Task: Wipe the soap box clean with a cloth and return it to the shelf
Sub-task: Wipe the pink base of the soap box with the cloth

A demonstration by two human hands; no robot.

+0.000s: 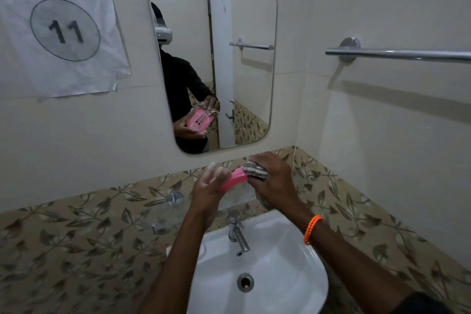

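Centre frame: left hand (207, 186) cupping pink soap box (233, 181); right hand (274, 181) pinching striped cloth (256, 171) against its end, box interior hidden.

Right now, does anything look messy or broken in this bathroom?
Only the workstation paper on the wall: it is wrinkled and its bottom corner curls away. The left hand holds the pink soap box and the right hand presses the cloth on it.
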